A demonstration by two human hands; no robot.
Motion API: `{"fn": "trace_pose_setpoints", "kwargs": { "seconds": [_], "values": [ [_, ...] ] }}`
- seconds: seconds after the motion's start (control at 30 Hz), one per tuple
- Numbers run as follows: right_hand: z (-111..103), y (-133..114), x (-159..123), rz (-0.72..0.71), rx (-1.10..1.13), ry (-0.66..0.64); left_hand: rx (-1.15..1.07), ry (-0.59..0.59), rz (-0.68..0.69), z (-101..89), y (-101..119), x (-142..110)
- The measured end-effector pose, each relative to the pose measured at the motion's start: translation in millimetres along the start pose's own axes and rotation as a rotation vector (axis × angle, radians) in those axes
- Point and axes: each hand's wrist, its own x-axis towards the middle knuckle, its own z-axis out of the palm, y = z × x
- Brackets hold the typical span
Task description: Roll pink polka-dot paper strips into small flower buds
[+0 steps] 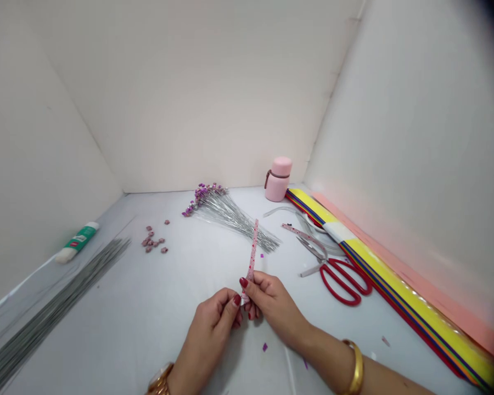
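Note:
A narrow pink paper strip [253, 251] with red specks stands up between my two hands, its lower end pinched in the fingers. My right hand [274, 302] grips it between thumb and fingers. At the folded bottom end, my left hand [218, 321] closes thumb and finger on the same strip. Small pink folded paper pieces [150, 240] lie in a loose group to the left. Beyond my hands, a bundle of silver wire stems [234, 214] with purple and pink tips rests on the table.
Red-handled scissors [346, 280] lie at the right beside another pink strip [300, 230]. Coloured paper sheets [379, 263] run along the right wall. A pink flask [278, 180] stands at the back. Grey wires [61, 307] and a glue stick [78, 241] are at the left.

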Motion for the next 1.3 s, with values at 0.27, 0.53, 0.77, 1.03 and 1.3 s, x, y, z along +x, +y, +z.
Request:
{"fn": "trace_pose_setpoints", "kwargs": {
  "seconds": [0.27,0.53,0.77,1.03,1.3],
  "values": [
    [1,-2,-1,-0.014,-0.007,-0.002,0.033,0.055,0.109,0.6,3,-5],
    [0,2,-1,-0.058,-0.063,0.037,-0.245,0.073,-0.021,3.6,-4,0],
    [1,1,-3,-0.067,-0.147,0.038,-0.409,0.080,-0.131,3.2,1,5],
    [-4,6,-1,-0.038,-0.147,-0.031,-0.422,0.113,-0.170,3.3,-2,6],
    [-3,3,0,-0.057,-0.150,0.007,-0.330,0.091,-0.081,-0.3,0,2]
  ]
}}
